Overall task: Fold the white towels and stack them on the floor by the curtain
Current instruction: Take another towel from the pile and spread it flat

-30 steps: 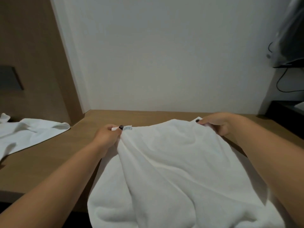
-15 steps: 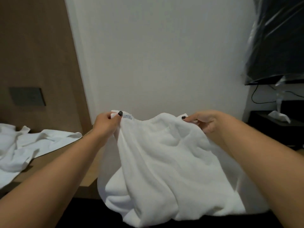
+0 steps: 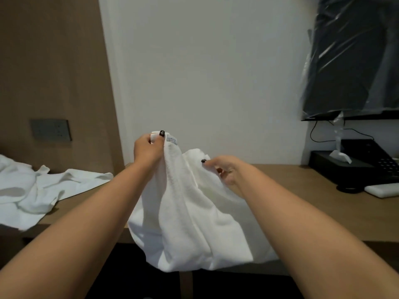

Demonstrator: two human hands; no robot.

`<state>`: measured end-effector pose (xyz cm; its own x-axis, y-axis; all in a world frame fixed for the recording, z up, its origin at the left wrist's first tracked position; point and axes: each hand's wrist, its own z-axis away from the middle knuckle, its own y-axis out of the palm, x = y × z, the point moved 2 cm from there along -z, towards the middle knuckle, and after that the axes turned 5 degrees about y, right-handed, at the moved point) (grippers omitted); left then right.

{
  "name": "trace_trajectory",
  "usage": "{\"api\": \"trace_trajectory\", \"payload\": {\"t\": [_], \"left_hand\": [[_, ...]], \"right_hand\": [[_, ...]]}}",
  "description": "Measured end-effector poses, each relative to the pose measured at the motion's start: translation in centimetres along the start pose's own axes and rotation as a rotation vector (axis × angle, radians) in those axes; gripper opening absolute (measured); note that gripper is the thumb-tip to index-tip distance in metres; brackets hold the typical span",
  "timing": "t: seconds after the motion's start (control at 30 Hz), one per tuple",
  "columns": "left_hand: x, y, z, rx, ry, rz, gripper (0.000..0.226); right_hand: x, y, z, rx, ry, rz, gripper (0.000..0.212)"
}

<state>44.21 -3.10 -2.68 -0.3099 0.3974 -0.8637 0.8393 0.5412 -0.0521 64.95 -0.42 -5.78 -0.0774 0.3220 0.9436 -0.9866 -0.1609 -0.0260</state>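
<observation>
A white towel (image 3: 194, 216) hangs in front of me above the wooden desk (image 3: 323, 203), its lower part bunched over the desk's front edge. My left hand (image 3: 146, 149) pinches one top corner, the one with a small label, and holds it highest. A little lower and close beside it, my right hand (image 3: 226, 169) pinches the other top corner. Another white towel (image 3: 43, 190) lies crumpled on the desk at the left. No curtain and no floor stack are in view.
A plastic-wrapped dark screen (image 3: 354, 57) hangs on the white wall at upper right. Below it stand a black telephone (image 3: 362, 167) and a white remote-like block (image 3: 382, 189). A grey socket plate (image 3: 50, 129) sits in the brown wall panel at left.
Both hands lifted the towel off the desk and came closer together, so the towel now hangs folded between them. The view tilted upward.
</observation>
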Motion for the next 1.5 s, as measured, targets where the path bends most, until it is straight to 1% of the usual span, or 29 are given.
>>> {"api": "trace_trajectory", "payload": {"t": [0.03,0.1,0.17,0.2,0.23,0.3,0.4,0.53,0.6,0.67,0.7,0.77,0.8,0.9,0.97,1.03,1.1,1.13,1.2,1.23,1.27,1.3,1.37,1.4,1.5], "left_hand": [[-0.4,-0.3,0.1,-0.002,0.006,0.001,0.029],[-1.0,-1.2,-0.1,-0.017,0.03,-0.013,0.03],[-1.3,-2.3,-0.6,-0.067,0.045,-0.02,0.031],[-1.4,-2.9,-0.9,-0.1,0.044,-0.017,0.029],[-1.6,-3.4,-1.1,-0.132,0.039,-0.012,0.026],[-2.0,-4.1,-1.3,-0.18,0.038,-0.011,0.022],[-2.9,-4.9,-1.4,-0.225,0.039,-0.021,0.027],[-4.4,-5.8,-1.8,-0.267,0.07,0.038,0.029],[-5.2,-5.8,-1.8,-0.25,0.119,0.031,0.026],[-6.1,-5.4,-1.4,-0.217,0.166,0.039,0.026],[-6.6,-5.2,-1.0,-0.203,0.189,0.041,0.028],[-7.5,-4.9,-0.6,-0.195,0.233,0.058,0.027],[-7.9,-5.0,-0.5,-0.2,0.248,0.068,0.026],[-8.2,-5.1,-0.4,-0.212,0.255,0.116,0.023],[-8.1,-5.3,-0.5,-0.216,0.245,0.15,0.026],[-8.1,-5.4,-0.1,-0.204,0.237,0.153,0.027],[-7.8,-5.4,0.3,-0.124,0.185,0.15,0.027],[-7.4,-5.4,0.7,-0.042,0.143,0.152,0.029],[-5.9,-5.3,1.8,0.199,0.069,0.125,0.028],[-4.9,-5.3,2.3,0.311,0.051,0.107,0.025],[-3.9,-5.5,2.7,0.371,0.038,0.107,0.024],[-2.9,-5.7,3.0,0.383,0.027,0.121,0.026],[-1.7,-5.7,3.5,0.345,0.02,0.143,0.035],[-1.4,-5.6,3.8,0.317,0.017,0.145,0.034],[-0.3,-5.0,4.5,0.244,-0.005,0.156,0.021]], "right_hand": [[0.5,-0.1,0.5,-0.054,-0.052,-0.04,0.005],[1.8,-0.7,1.5,-0.198,-0.196,-0.068,0.012],[3.2,-1.9,2.5,-0.37,-0.339,0.0,0.014],[4.0,-2.6,2.9,-0.449,-0.41,0.049,0.023],[4.7,-3.3,3.3,-0.515,-0.475,0.096,0.028],[5.7,-4.8,4.1,-0.629,-0.599,0.155,0.025],[6.9,-7.0,6.1,-0.76,-0.706,0.183,0.021],[8.0,-10.1,8.2,-0.873,-0.81,0.091,0.028],[8.4,-11.4,8.9,-0.881,-0.861,0.025,0.033],[8.8,-12.2,9.6,-0.907,-0.901,0.022,0.037],[9.0,-12.5,9.9,-0.916,-0.918,0.013,0.037],[9.1,-12.8,11.0,-0.914,-0.941,-0.039,0.029],[9.2,-12.7,11.6,-0.93,-0.963,-0.053,0.024],[9.2,-12.1,13.6,-1.012,-1.07,-0.081,0.02],[8.9,-11.7,14.2,-1.009,-1.114,-0.109,0.017],[8.4,-11.6,14.4,-1.012,-1.113,-0.094,0.016],[7.7,-11.9,14.2,-1.011,-1.075,-0.063,0.014],[7.3,-12.3,13.6,-0.983,-1.035,-0.065,0.012],[6.4,-13.0,12.0,-0.833,-0.88,-0.082,0.014],[5.8,-13.3,11.1,-0.759,-0.79,-0.055,0.017],[5.1,-13.5,10.2,-0.705,-0.721,0.012,0.017],[4.3,-13.5,9.6,-0.665,-0.671,0.085,0.017],[2.6,-13.6,8.7,-0.615,-0.642,0.152,0.017],[1.8,-13.6,8.4,-0.596,-0.64,0.139,0.017],[-0.2,-13.5,7.0,-0.562,-0.598,0.051,0.01]]}}
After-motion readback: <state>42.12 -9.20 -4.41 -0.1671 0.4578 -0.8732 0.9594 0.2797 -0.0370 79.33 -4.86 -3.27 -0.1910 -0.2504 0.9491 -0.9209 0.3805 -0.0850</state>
